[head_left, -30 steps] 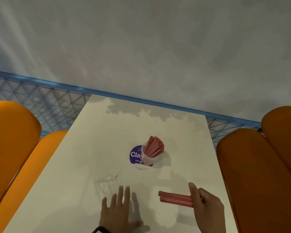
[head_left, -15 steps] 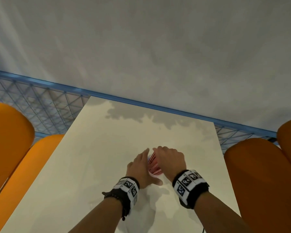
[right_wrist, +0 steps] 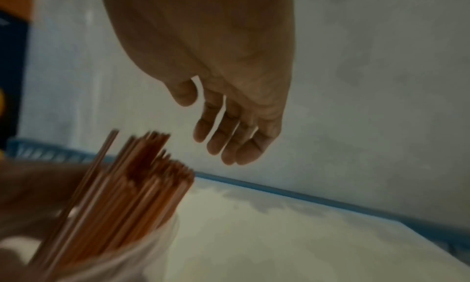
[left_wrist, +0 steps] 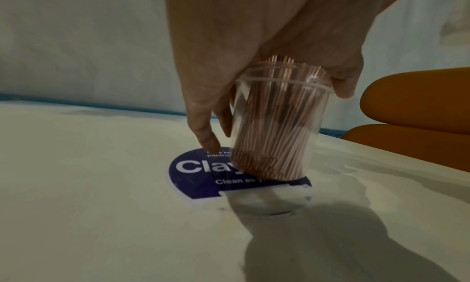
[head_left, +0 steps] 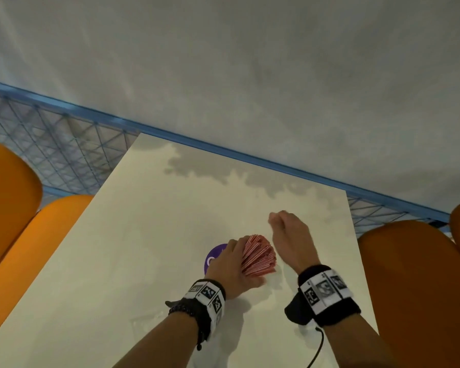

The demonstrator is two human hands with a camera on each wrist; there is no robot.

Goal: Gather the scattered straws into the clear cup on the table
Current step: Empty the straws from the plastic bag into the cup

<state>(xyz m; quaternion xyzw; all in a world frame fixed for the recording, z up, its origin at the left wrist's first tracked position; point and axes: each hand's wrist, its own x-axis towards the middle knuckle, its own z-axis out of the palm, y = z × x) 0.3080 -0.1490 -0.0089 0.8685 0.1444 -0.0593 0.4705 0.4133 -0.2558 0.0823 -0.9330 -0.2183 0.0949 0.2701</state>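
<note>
A clear cup [left_wrist: 316,113] packed with red-striped straws [head_left: 259,254] stands tilted on the white table [head_left: 144,261], partly over a purple sticker [head_left: 215,255]. My left hand [head_left: 230,266] holds the cup near its rim, thumb on one side and fingers on the other, as the left wrist view shows. My right hand [head_left: 290,235] hovers just right of and beyond the straws, fingers relaxed and holding nothing. In the right wrist view the straws' [right_wrist: 132,185] tips fan out below the right hand's fingers [right_wrist: 223,137]. No loose straws show on the table.
Orange padded seats flank the table on the left [head_left: 8,197] and right [head_left: 409,288]. A blue rail with wire mesh [head_left: 72,144] runs along the table's far edge below a grey wall. The sticker [left_wrist: 193,171] reads "Clay".
My right hand carried a bundle of straws from the near table edge to the cup, let it go and drew back to the right. My left hand left the tabletop and took the cup.
</note>
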